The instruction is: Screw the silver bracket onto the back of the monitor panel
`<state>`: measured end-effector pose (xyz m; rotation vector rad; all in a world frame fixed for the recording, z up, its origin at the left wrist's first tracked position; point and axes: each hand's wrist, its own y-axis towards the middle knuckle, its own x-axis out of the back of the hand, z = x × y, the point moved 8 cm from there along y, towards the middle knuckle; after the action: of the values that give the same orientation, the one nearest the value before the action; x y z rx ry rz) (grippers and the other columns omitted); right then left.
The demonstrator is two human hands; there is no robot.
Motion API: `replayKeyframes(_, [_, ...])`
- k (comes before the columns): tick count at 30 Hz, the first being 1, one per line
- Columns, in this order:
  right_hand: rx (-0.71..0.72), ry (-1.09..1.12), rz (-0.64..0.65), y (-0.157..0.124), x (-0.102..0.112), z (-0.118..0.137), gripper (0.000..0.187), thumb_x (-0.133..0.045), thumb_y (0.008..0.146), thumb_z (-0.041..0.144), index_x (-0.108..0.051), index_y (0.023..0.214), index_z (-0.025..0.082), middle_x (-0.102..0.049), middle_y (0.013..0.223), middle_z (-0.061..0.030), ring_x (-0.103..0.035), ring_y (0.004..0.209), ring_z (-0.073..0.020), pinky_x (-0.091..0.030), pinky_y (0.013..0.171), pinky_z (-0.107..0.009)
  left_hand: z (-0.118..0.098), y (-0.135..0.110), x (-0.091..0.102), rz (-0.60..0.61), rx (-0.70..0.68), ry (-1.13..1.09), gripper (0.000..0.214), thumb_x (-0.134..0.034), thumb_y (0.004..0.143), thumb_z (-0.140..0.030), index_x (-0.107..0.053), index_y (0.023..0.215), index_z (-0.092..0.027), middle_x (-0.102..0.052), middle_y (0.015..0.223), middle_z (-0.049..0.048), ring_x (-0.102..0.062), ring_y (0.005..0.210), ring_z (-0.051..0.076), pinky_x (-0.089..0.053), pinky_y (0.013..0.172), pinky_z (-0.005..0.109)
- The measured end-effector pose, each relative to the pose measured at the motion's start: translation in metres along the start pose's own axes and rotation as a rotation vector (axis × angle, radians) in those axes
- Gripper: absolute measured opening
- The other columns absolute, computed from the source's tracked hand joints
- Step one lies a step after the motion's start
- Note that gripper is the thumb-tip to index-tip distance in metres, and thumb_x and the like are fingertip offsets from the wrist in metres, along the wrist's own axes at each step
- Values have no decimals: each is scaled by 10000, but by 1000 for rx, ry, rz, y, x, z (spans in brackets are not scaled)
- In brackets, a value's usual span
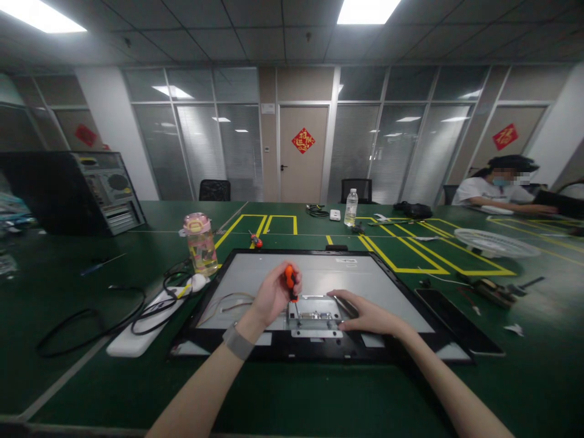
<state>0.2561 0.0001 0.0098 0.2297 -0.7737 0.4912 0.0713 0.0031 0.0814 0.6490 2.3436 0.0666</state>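
Observation:
My left hand, with a grey band at the wrist, is closed around an orange-and-black screwdriver. The tool is upright, its shaft pointing down at the left part of a silver metal bracket. That bracket lies on the back of a flat display panel with a black frame. My right hand grips the bracket's right side, thumb at the near corner and forefinger at the far one. Thin wires run across the panel left of the bracket. Where the screwdriver's tip meets the metal is too small to make out.
A white power strip with black cables and a pink-lidded bottle stand left. A computer case is farther left. A phone lies right of the panel. A water bottle stands behind. Another person sits at far right.

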Motion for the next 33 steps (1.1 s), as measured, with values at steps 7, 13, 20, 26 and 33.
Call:
replayKeyframes(7, [7, 2, 2, 0, 0, 0, 758, -725, 707, 445, -426, 1371, 233, -425, 1440, -79, -376, 1323, -299, -265, 1132, -432, -3, 3, 9, -83, -66, 2, 218, -669, 756, -324, -636, 796, -112, -578, 726, 32, -545, 611, 113, -426, 589, 243])
replayKeyframes(13, [-2, 0, 7, 0, 0, -1, 763, -725, 710, 440, -421, 1373, 217, -411, 1449, -87, -366, 1330, -301, -256, 1136, -426, -7, 1, 5, -41, -88, 57, 210, -673, 772, -332, -564, 814, -158, -586, 727, 10, -546, 582, 114, -409, 552, 238])
replayKeyframes(20, [7, 1, 8, -1, 0, 2, 763, -722, 711, 438, -422, 1372, 205, -422, 1439, -95, -377, 1319, -309, -268, 1129, -422, -6, -1, -9, 90, -4, 24, 189, -579, 807, -294, -516, 693, -158, -428, 575, -36, -386, 480, 67, -310, 491, 196])
replayKeyframes(26, [3, -6, 13, -1, 0, 2, 759, -716, 719, 439, -413, 1373, 200, -416, 1441, -100, -376, 1321, -299, -262, 1131, -417, -8, 2, -4, 71, -2, 13, 231, -539, 788, -269, -454, 604, -160, -342, 535, -49, -311, 450, 64, -282, 458, 184])
replayKeyframes(33, [3, 1, 18, -1, 0, 4, 765, -713, 721, 452, -412, 1376, 197, -415, 1441, -99, -372, 1322, -302, -257, 1134, -414, -9, 3, 0, 54, -32, -66, 253, -458, 840, -273, -490, 620, -151, -375, 542, -28, -345, 459, 79, -307, 460, 189])
